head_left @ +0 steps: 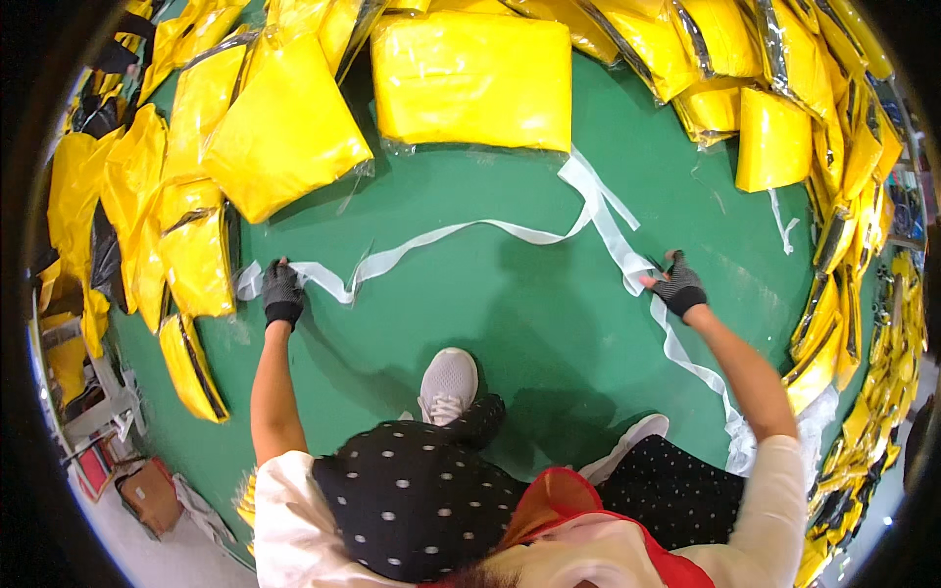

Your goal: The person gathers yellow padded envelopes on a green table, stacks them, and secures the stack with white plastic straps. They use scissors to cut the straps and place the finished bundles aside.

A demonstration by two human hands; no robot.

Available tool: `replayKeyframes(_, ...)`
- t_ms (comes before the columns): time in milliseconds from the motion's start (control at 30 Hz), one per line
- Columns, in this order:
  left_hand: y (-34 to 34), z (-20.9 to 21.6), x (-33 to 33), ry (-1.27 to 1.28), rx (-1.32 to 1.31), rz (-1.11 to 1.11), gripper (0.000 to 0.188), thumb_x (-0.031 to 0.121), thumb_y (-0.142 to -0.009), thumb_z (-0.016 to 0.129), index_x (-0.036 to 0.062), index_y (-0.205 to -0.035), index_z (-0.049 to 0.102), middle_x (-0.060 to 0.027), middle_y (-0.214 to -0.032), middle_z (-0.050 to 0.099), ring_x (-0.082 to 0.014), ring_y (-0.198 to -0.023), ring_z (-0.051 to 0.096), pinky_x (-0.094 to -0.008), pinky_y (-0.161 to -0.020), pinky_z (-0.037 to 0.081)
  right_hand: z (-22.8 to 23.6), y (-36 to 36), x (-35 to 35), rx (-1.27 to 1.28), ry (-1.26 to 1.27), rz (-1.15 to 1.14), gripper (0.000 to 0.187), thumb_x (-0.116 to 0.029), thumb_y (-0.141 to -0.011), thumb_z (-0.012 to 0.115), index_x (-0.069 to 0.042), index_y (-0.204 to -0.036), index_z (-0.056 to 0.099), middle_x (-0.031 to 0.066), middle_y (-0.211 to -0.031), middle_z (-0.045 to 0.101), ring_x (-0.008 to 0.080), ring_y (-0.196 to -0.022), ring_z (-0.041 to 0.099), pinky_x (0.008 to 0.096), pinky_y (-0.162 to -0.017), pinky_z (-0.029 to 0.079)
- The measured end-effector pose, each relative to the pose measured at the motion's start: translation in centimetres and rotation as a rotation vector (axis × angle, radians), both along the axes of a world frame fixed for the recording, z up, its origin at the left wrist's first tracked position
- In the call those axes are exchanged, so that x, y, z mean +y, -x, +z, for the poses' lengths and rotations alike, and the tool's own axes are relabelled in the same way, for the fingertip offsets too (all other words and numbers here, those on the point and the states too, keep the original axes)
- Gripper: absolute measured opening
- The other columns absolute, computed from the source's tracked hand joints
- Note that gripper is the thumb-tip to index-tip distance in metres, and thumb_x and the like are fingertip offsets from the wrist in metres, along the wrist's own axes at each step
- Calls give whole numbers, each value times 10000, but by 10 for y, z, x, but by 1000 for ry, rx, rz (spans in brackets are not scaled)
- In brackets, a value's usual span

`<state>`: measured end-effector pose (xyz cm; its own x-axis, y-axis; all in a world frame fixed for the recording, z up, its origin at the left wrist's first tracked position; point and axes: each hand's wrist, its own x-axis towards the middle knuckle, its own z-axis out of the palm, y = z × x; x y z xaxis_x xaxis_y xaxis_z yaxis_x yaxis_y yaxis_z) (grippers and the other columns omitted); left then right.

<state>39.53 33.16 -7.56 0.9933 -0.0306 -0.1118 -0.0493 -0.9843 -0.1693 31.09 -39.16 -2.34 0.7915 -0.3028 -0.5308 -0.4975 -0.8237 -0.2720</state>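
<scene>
A long white plastic strap runs in loose bends across the green floor between my hands. My left hand, in a dark fingerless work glove, is closed on the strap near its left end. With my right hand, gloved the same way, I grip the strap farther along; its fingertips show at the strap's edge. Beyond that hand, the strap trails down toward a crumpled white bundle, partly hidden by my right arm. At the far side, another part of the strap reaches the corner of a yellow plastic-wrapped package.
Piles of yellow wrapped packages curve around me, on the left and on the right. Green floor lies between them. A short white strip rests near the right pile. A brown bag stands at the lower left.
</scene>
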Motion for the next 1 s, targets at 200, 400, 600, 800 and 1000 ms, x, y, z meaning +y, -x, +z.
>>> replayKeyframes(200, -13, 41, 10, 178, -50, -139, 131, 62, -701, 547, 56, -830, 525, -145, -817, 540, -338, -846, 494, -440, -749, 392, -68, 81, -180, -169, 400, -239, 251, -228, -815, 495, -42, -979, 530, 169, -935, 589, 313, -904, 574, 394, -745, 459)
replayKeyframes(400, -1, 54, 13, 121, -66, -113, 309, 19, -675, 510, 56, -980, 537, -176, -979, 525, -368, -1039, 438, -445, -969, 302, 80, 146, -375, -31, 1349, -681, 425, -318, -797, 512, -58, -1134, 510, 155, -1166, 532, 296, -1097, 502, 417, -851, 427)
replayKeyframes(600, -28, 84, -156, 566, -115, -396, 451, 180, -722, 547, 69, -1154, 484, -188, -1167, 471, -375, -1131, 397, -463, -991, 270, 42, 131, -324, 53, 1278, -384, 523, -351, -733, 550, -65, -1170, 509, 183, -1232, 480, 341, -1150, 440, 410, -950, 354)
replayKeyframes(800, -10, 26, -314, 495, 183, -782, 647, 450, -754, 553, 58, -1248, 411, -210, -1315, 355, -401, -1224, 305, -497, -1036, 167, -11, -60, -83, -255, 396, -235, 459, -303, -813, 443, -208, -1259, 394, 205, -1168, 480, 396, -930, 539, 439, -828, 433)
replayKeyframes(1000, -168, 33, -319, 1221, -500, -158, 803, 393, -720, 667, -89, -1242, 293, -263, -1260, 354, -344, -1159, 369, -380, -993, 290, -33, -91, -81, -399, 675, -350, 436, -301, -811, 471, -104, -1199, 458, 197, -1067, 537, 369, -900, 555, 435, -800, 440)
